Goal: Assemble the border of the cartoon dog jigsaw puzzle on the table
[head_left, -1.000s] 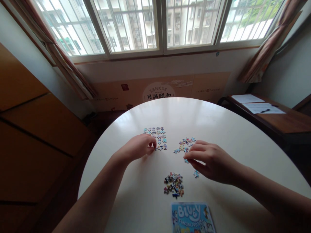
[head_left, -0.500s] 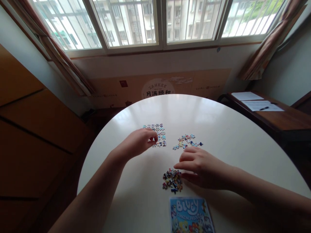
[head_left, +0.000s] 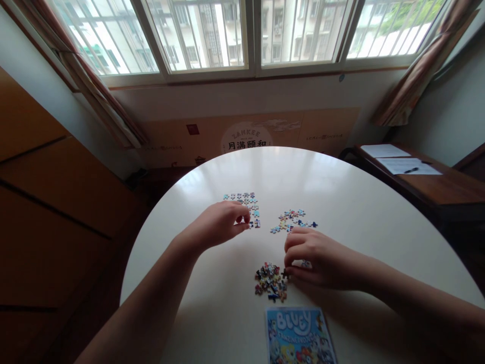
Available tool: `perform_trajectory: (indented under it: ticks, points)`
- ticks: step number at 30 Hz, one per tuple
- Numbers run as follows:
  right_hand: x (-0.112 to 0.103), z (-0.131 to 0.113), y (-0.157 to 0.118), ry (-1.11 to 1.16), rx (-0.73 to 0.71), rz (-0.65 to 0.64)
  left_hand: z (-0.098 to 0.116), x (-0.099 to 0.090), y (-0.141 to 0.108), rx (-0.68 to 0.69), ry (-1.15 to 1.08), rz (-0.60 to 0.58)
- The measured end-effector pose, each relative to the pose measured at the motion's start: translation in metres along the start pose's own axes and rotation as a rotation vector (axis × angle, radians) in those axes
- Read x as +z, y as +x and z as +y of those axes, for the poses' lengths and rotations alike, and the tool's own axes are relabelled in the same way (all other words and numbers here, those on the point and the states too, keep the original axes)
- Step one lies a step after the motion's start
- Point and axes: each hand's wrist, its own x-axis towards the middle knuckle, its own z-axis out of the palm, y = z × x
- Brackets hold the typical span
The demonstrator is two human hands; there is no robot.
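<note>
My left hand (head_left: 222, 221) is closed, with thumb and fingertips curled together over the lower part of the spaced rows of jigsaw pieces (head_left: 252, 200). Its palm hides the left side of those rows, and what the fingertips hold, if anything, is hidden. At the right edge of a heap of jigsaw pieces (head_left: 268, 278), my right hand (head_left: 322, 257) has thumb and index finger drawn together on a dark puzzle piece (head_left: 285, 273). Farther back, just past the right knuckles, lies a loose scatter of jigsaw pieces (head_left: 291, 217).
A blue "Bluey" picture box or card (head_left: 299, 336) lies at the near edge of view, below the heap. Everything rests on a round white table (head_left: 341, 187). On the right, a brown side table (head_left: 454, 183) carries papers (head_left: 409, 166) and a pen (head_left: 411, 171).
My right fingers have curled in from a more stretched pose and drawn slightly right, bringing a piece off the heap's edge. My left hand has shifted slightly right over the rows.
</note>
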Motion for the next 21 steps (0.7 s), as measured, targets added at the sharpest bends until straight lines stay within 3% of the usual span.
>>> perform_trajectory:
  ticks: [4, 9, 12, 16, 21]
  points:
    - [-0.014, 0.011, -0.004, 0.054, 0.049, 0.009, 0.007, -0.001, -0.002, 0.017, -0.063, -0.134]
    - [-0.026, 0.021, -0.009, -0.178, 0.114, 0.104, 0.021, -0.004, -0.004, -0.037, -0.132, -0.397]
    - [-0.029, 0.018, -0.01, -0.206, 0.119, 0.143, 0.03, -0.003, -0.004, -0.054, -0.149, -0.501]
    - [-0.018, 0.009, -0.007, -0.146, 0.056, 0.095, 0.038, 0.002, -0.003, -0.044, -0.164, -0.557]
    - [0.01, -0.003, 0.002, -0.147, 0.015, 0.039, 0.046, 0.007, -0.005, -0.007, -0.13, -0.535]
